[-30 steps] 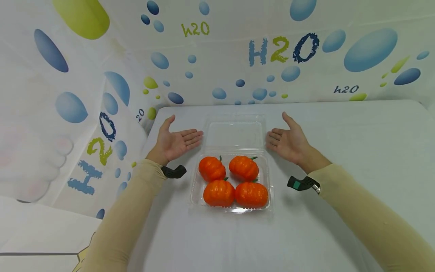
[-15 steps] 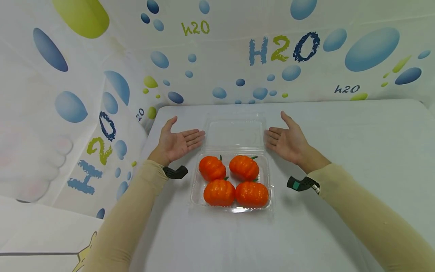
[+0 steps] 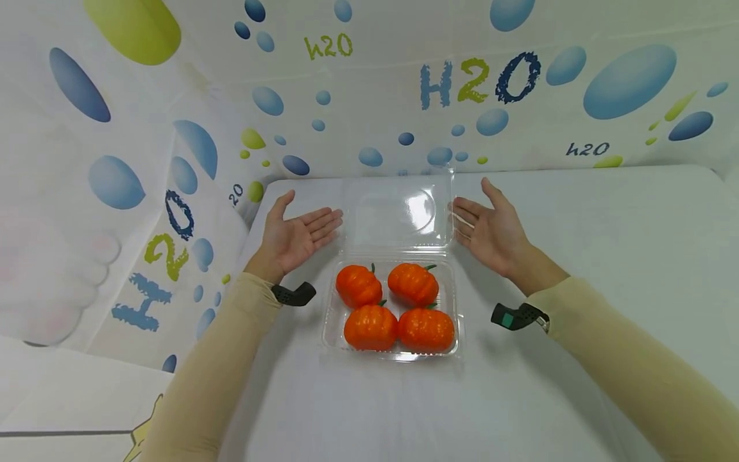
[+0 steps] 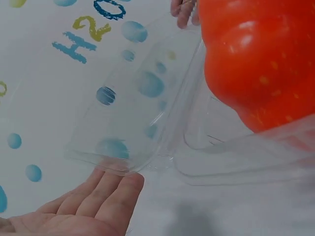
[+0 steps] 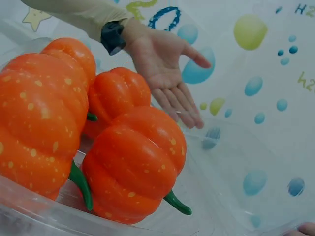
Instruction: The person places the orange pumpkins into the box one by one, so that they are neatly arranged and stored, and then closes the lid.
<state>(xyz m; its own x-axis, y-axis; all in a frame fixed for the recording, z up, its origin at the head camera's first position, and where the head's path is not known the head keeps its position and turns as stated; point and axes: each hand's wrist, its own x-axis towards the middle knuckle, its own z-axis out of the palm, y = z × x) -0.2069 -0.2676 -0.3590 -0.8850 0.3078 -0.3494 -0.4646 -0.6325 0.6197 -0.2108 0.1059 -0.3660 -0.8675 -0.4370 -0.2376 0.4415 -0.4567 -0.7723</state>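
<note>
A clear plastic clamshell box (image 3: 330,330) stands on the table with several small orange pumpkins (image 3: 417,285) in its base. Its hinged lid (image 3: 383,221) is tilted up off the table at the far side. My left hand (image 3: 296,240), palm up with straight fingers, touches the lid's left edge; in the left wrist view its fingertips (image 4: 130,182) lie at the lid's lower corner. At the lid's right edge is my right hand (image 3: 494,232), fingers straight, some seen through the plastic. Only a bit of the right fingers (image 5: 307,229) shows in the right wrist view.
A white cloth covers the table (image 3: 606,269). Behind it and to the left hangs a white curtain (image 3: 369,77) with blue and green drops and H2O lettering. Black straps (image 3: 293,294) are on both wrists.
The lid has risen from lying nearly flat to a tilt, its far edge now overlapping the curtain. Both hands have moved up slightly with it. The pumpkins stay in place.
</note>
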